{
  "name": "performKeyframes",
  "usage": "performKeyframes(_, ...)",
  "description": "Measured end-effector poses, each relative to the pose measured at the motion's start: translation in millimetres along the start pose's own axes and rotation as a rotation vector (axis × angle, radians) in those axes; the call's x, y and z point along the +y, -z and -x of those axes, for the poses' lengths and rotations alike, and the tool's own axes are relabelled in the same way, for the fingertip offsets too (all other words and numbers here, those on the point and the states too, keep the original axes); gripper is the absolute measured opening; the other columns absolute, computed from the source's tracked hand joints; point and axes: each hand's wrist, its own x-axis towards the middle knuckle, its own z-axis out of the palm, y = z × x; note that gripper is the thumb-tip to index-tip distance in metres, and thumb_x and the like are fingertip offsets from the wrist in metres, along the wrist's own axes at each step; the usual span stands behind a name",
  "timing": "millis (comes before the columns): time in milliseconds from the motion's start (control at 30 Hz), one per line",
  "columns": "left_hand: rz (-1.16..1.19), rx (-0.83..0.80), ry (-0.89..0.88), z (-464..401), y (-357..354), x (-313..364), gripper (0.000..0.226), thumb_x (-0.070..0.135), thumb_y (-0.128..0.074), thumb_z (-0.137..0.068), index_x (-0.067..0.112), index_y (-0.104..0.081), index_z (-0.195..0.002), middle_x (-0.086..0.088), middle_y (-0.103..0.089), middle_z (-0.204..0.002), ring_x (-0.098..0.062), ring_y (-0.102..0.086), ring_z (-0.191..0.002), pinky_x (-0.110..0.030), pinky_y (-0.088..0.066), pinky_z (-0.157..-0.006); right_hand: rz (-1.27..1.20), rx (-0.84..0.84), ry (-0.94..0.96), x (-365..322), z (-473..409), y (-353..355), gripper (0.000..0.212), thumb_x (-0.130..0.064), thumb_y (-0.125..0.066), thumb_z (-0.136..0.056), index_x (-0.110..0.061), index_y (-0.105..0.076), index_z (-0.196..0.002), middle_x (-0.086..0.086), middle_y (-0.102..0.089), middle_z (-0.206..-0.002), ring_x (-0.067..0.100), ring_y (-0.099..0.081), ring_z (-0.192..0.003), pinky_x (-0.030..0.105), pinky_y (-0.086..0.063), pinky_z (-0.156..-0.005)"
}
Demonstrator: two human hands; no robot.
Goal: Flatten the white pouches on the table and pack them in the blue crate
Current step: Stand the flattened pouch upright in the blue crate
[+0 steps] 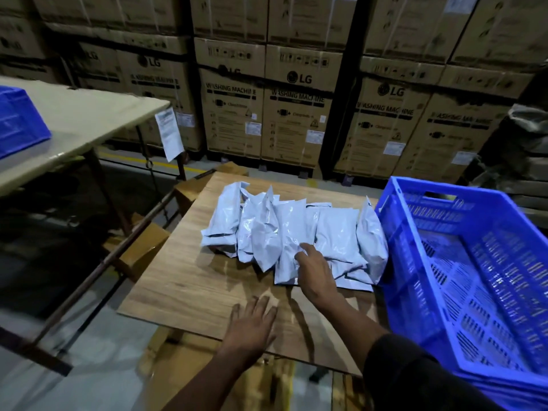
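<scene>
Stacked cardboard boxes (299, 93) behind wooden table (189, 280), white pouches (284, 232) beside blue crate (462, 262), left hand (252, 324) flat, right hand (314, 271) fingers relaxed on pouches

- dim warehouse light from above; corners fall to near black
- glossy white pouches (292, 235) catch soft glare
- hands cast dark shadows on the wooden table (189, 280)
- wide-angle bending at edges; slight motion blur throughout
</scene>
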Motion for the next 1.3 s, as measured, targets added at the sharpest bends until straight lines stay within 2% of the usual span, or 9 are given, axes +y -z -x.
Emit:
performKeyframes(133,0.048,0.016,0.009,6.9,7.6,1.5,0.063,0.053,-0.037,-0.099,0.02,-0.041,-0.152,-0.009,-0.027,-0.165,-0.035,-0.031,-0.148,-0.064,-0.028,-0.112,-0.102,0.116,0.049,12.1,30.0,-3.8,0.025,0.012,-0.057,-0.069,-0.001,-0.067,-0.088,0.021,-0.065,-0.107,0.041,-0.064,-0.091,0.04,-0.054,-0.069)
performKeyframes(267,0.061,0.083,0.036,11.4,-1.9,0.0,0.097,0.058,-0.085,-0.065,0.015,-0.048,-0.143,-0.016,-0.04,-0.158,-0.037,-0.05,-0.136,-0.061,-0.05,-0.093,-0.195,0.057,0.019,34.3,70.9,-8.2,0.044,-0.001,-0.053,-0.071,-0.007,-0.071,-0.111,0.016,-0.063,-0.118,0.033,-0.063,-0.108,0.027,-0.047,-0.086)
performKeyframes(467,0.06,0.206,-0.043,21.0,-6.9,0.1,0.108,0.054,-0.085,-0.07,0.019,-0.028,-0.155,-0.011,-0.02,-0.168,-0.036,-0.035,-0.147,-0.066,-0.042,-0.101,-0.034,-0.282,-0.093,62.3,109.2,4.0,0.056,-0.015,-0.045,-0.067,-0.025,-0.066,-0.118,0.003,-0.06,-0.126,0.029,-0.056,-0.113,0.038,-0.047,-0.09)
performKeyframes(567,0.067,0.219,-0.022,24.7,-6.3,2.5,0.102,0.051,-0.088,-0.068,0.017,-0.037,-0.149,-0.012,-0.028,-0.165,-0.037,-0.037,-0.146,-0.066,-0.043,-0.102,0.241,-0.176,-0.146,51.7,112.3,7.1,0.039,-0.033,-0.043,-0.077,-0.031,-0.068,-0.107,-0.001,-0.067,-0.109,0.03,-0.061,-0.101,0.039,-0.046,-0.08)
performKeyframes(700,0.003,0.258,-0.047,30.0,-6.5,4.4,0.102,0.054,-0.087,-0.066,0.018,-0.039,-0.149,-0.011,-0.027,-0.166,-0.037,-0.035,-0.147,-0.066,-0.04,-0.104,0.179,-0.206,-0.173,13.8,109.4,1.2,0.067,-0.061,-0.04,-0.092,-0.024,-0.04,-0.147,0.004,-0.045,-0.145,0.029,-0.043,-0.132,0.049,-0.04,-0.102)
performKeyframes(800,0.003,0.254,-0.049,34.9,-7.0,4.7,0.103,0.055,-0.084,-0.069,0.02,-0.036,-0.153,-0.01,-0.021,-0.168,-0.039,-0.03,-0.149,-0.068,-0.04,-0.103,0.24,-0.379,-0.136,0.6,108.8,-6.7,0.075,-0.049,-0.049,-0.095,-0.024,-0.014,-0.156,0.005,-0.017,-0.161,0.03,-0.027,-0.141,0.053,-0.03,-0.109)
performKeyframes(1067,0.045,0.298,-0.097,46.6,-11.3,3.1,0.12,0.068,-0.083,-0.062,0.022,-0.03,-0.159,-0.007,-0.016,-0.169,-0.04,-0.03,-0.149,-0.068,-0.045,-0.098,0.306,-0.383,0.087,14.8,127.9,5.3,0.073,-0.016,-0.054,-0.081,-0.03,-0.032,-0.149,-0.003,-0.025,-0.162,0.023,-0.025,-0.146,0.048,-0.015,-0.118)
performKeyframes(1200,-0.023,0.293,-0.125,43.5,-6.7,12.9,0.106,0.07,-0.07,-0.076,0.024,-0.027,-0.16,-0.005,-0.011,-0.17,-0.041,-0.019,-0.153,-0.071,-0.035,-0.106,0.341,-0.403,0.207,13.9,117.3,7.7,0.071,-0.017,-0.061,-0.084,-0.03,-0.033,-0.148,-0.005,-0.022,-0.163,0.024,-0.012,-0.151,0.053,-0.005,-0.121)
performKeyframes(1300,0.002,0.26,-0.105,38.1,-10.6,12.5,0.084,0.071,-0.047,-0.091,0.027,-0.029,-0.159,-0.002,-0.015,-0.17,-0.036,-0.021,-0.153,-0.07,-0.037,-0.105,0.257,-0.407,0.208,10.7,106.9,8.1,0.06,-0.02,-0.056,-0.084,-0.023,-0.045,-0.143,0.0,-0.036,-0.156,0.028,-0.021,-0.148,0.051,-0.012,-0.12)
